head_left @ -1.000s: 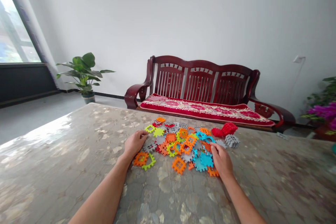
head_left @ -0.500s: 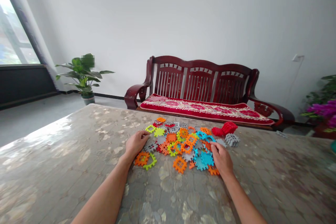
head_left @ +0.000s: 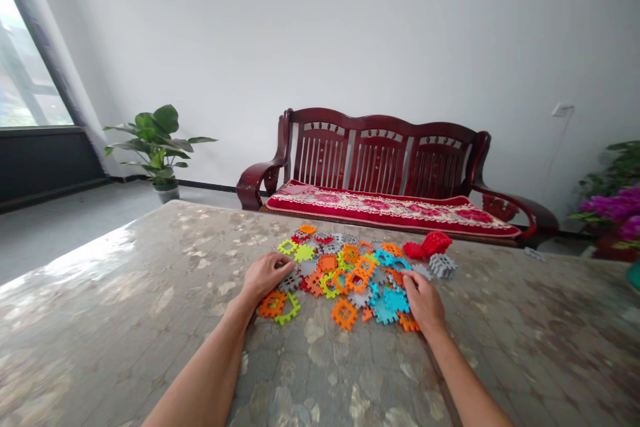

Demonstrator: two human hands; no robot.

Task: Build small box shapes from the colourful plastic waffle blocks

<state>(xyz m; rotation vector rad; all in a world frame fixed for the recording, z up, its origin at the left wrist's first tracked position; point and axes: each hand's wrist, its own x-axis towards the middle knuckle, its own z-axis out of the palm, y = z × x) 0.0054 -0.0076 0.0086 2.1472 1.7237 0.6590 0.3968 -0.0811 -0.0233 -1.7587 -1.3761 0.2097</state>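
A heap of flat, notched interlocking plastic tiles in orange, blue, lime, grey and red lies on the table, between my two hands. My left hand (head_left: 265,276) rests at the heap's left edge with fingers drawn together, over a grey windowed tile (head_left: 290,281). Just below it are an orange tile (head_left: 271,305) and a lime frame tile (head_left: 289,311). On the opposite side, my right hand (head_left: 425,300) has thumb and fingertips closed beside a blue tile (head_left: 395,299). What either set of fingertips pinches, if anything, is hidden.
Beyond the heap's right end sit a red block of tiles (head_left: 437,243) and a grey stack (head_left: 443,265). A patterned cloth (head_left: 150,320) covers the table. Behind it stands a wooden bench (head_left: 377,153) with a red runner. A potted plant (head_left: 160,140) is at the left.
My left hand has shifted slightly right and toward me, from near the lime tiles to the grey windowed tile. My right hand stays nearly in place. The view has moved slightly.
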